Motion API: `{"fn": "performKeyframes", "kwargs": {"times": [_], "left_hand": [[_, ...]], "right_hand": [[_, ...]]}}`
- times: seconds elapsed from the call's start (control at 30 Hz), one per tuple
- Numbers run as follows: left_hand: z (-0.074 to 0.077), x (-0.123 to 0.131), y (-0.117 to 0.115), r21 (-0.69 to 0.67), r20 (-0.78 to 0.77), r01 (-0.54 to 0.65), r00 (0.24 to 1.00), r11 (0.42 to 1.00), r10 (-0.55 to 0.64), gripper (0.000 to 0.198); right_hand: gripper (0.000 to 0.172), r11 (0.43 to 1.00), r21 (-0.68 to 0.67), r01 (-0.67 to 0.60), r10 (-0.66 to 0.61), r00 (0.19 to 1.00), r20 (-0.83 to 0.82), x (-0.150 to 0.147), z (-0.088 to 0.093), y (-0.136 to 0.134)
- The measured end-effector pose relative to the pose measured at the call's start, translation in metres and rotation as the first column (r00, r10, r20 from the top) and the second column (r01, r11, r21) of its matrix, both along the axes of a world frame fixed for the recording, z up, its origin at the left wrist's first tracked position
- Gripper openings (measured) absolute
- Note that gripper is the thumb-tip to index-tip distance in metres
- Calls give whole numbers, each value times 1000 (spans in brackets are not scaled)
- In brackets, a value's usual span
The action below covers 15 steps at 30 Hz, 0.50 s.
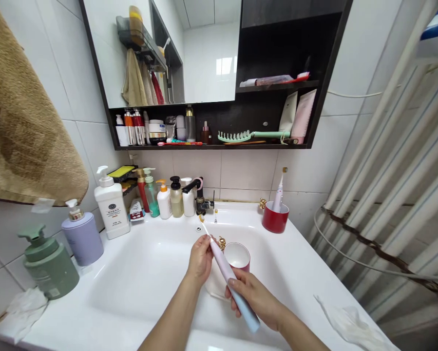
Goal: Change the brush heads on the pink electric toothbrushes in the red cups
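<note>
Bright, even light; soft shadows; edges bowed by wide lens

This is a home bathroom: a white sink (131, 292) with a tap (199, 195), a mirror cabinet (167, 48), soap bottles (111, 207), a towel (21, 122) and toothbrush cups (275, 218).

we find no legible text anywhere. white pump bottle (111, 207): dark round emblem, small print lines under it, too small for us to read. red-white pack (135, 209) beside it: label blurred. shelf bottles (134, 127): coloured labels, no letters we can make out. green pump bottle (48, 265): pale sticker low on side, illegible. electric toothbrush (222, 263): no mark we can read.
</note>
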<state>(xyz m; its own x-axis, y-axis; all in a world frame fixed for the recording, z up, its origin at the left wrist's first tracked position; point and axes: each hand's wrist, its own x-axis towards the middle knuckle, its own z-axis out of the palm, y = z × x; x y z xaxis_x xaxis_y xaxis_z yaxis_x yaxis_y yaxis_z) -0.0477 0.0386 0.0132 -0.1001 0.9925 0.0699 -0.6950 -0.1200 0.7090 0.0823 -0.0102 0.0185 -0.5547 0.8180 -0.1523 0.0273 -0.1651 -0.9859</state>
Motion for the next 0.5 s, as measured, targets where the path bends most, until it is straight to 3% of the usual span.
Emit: {"fn": "performKeyframes", "kwargs": {"times": [0.1, 0.2, 0.4, 0.5], "left_hand": [[-2, -9, 7, -68, 55, -83, 995, 994, 87, 14], [-4, -12, 10, -134, 22, -55, 998, 989, 58, 15], [-4, -14, 11, -131, 21, -92, 995, 987, 95, 10], [-2, -14, 11, -140, 57, -131, 988, 981, 140, 7]], "right_hand": [[24, 995, 66, 72, -78, 993, 85, -4, -6, 1], [31, 964, 193, 182, -214, 963, 164, -7, -15, 4], [27, 973, 198, 121, -169, 955, 244, -10, -15, 3], [31, 924, 338, 180, -270, 932, 242, -13, -12, 1]]}}
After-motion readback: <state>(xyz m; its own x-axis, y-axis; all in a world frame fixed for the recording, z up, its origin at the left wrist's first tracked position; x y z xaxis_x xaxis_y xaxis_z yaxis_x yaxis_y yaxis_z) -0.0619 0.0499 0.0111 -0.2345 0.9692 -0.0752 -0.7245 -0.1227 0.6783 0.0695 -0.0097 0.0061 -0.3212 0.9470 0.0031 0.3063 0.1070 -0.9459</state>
